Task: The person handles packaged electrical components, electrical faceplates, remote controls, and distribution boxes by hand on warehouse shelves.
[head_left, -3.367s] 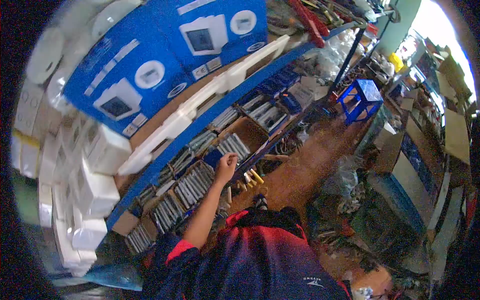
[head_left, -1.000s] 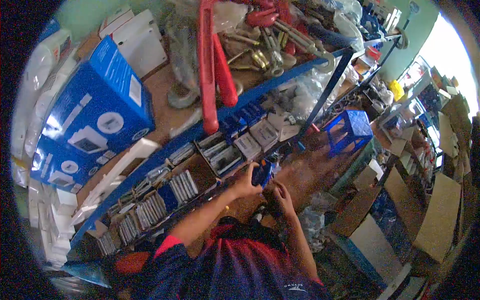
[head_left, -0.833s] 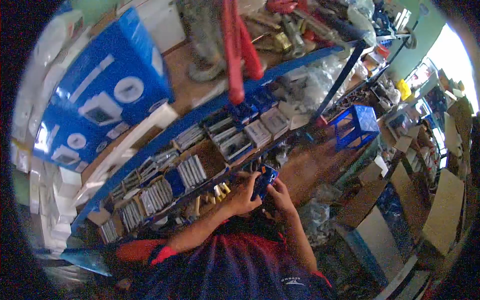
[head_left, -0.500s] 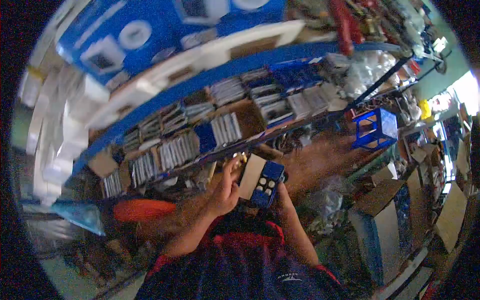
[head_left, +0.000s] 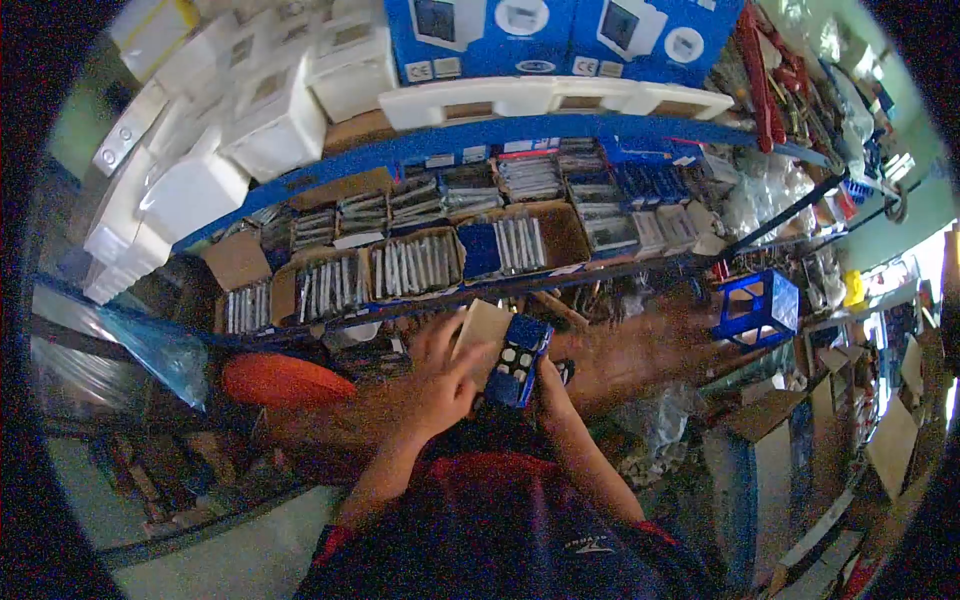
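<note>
A small blue box (head_left: 521, 362) with several round pale pieces inside is held in front of my chest. Its tan cardboard flap or piece (head_left: 481, 336) lies along the left side. My right hand (head_left: 552, 392) grips the box by its right edge, the fingers partly hidden behind it. On the left, my left hand (head_left: 447, 378) is at the tan cardboard, its fingers spread and blurred by motion.
Cartons of thin packets (head_left: 413, 265) fill the shelf ahead, under white foam blocks (head_left: 275, 108). A blue stool (head_left: 760, 308) stands to the right, a red-orange oval object (head_left: 285, 380) to the left. Open cardboard boxes (head_left: 765, 470) are at the lower right.
The view has shifted and sharpened. My left hand has its fingers more spread and lies over the tan cardboard's edge; my right hand keeps hold of the box.
</note>
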Available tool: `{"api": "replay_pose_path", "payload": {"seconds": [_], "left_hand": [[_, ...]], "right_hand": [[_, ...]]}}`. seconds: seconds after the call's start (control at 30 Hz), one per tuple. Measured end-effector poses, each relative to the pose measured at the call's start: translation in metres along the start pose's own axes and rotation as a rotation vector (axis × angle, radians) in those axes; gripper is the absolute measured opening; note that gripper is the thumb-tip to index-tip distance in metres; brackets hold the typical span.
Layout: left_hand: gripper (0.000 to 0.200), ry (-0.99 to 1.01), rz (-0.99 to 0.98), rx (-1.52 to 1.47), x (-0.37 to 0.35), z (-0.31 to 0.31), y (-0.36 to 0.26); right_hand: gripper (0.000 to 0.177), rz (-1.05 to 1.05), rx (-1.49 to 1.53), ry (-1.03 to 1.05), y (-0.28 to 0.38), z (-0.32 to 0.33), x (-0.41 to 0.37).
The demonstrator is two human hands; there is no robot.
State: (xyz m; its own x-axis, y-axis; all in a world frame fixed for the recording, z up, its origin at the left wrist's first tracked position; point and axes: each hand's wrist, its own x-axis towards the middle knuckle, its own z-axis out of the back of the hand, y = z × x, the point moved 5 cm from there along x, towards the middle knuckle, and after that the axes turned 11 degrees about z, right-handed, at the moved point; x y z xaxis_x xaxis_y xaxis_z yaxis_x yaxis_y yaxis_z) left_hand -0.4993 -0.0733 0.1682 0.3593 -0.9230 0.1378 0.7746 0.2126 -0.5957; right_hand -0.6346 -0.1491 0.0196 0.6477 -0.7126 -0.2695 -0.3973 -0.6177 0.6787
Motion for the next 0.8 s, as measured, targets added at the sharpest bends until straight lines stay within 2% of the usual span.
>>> {"api": "replay_pose_path", "payload": {"seconds": [0.13,0.23,0.33,0.37,0.5,0.6,0.63,0.7,0.73,0.77,0.8], "left_hand": [[0.04,0.136,-0.176,0.151,-0.004,0.003,-0.023],[0.037,0.055,-0.168,0.044,-0.012,-0.001,-0.009],[0.038,-0.038,-0.2,-0.03,-0.027,-0.017,0.001],[0.039,-0.078,-0.205,-0.043,-0.032,-0.02,0.0],[0.037,-0.05,-0.091,-0.224,-0.042,-0.019,-0.022],[0.032,-0.045,-0.002,-0.205,-0.046,-0.021,-0.014],[0.026,-0.154,0.035,-0.175,-0.046,-0.019,-0.009],[0.022,-0.172,0.102,-0.274,-0.038,-0.02,0.0],[0.02,-0.185,0.141,-0.321,-0.029,-0.017,0.002],[0.018,-0.064,0.32,-0.361,-0.021,-0.006,-0.006],[0.019,-0.017,0.348,-0.4,-0.015,-0.007,-0.006]], "right_hand": [[0.048,0.085,-0.082,0.02,0.004,-0.008,0.002],[0.051,0.01,0.126,-0.039,0.01,-0.017,0.0],[0.055,0.018,0.272,-0.138,0.015,-0.026,0.0],[0.057,0.081,0.241,-0.108,0.022,-0.034,-0.002],[0.056,0.072,0.344,-0.117,0.039,-0.057,-0.009],[0.051,0.082,0.314,-0.04,0.028,-0.027,0.0],[0.049,0.124,0.237,-0.08,0.031,-0.021,0.0],[0.045,0.198,0.079,-0.151,0.036,-0.013,-0.001],[0.044,0.246,-0.034,-0.114,0.038,-0.009,-0.001],[0.043,0.293,-0.145,-0.074,0.038,-0.005,0.0],[0.043,0.341,-0.253,-0.031,0.038,-0.004,0.001]]}}
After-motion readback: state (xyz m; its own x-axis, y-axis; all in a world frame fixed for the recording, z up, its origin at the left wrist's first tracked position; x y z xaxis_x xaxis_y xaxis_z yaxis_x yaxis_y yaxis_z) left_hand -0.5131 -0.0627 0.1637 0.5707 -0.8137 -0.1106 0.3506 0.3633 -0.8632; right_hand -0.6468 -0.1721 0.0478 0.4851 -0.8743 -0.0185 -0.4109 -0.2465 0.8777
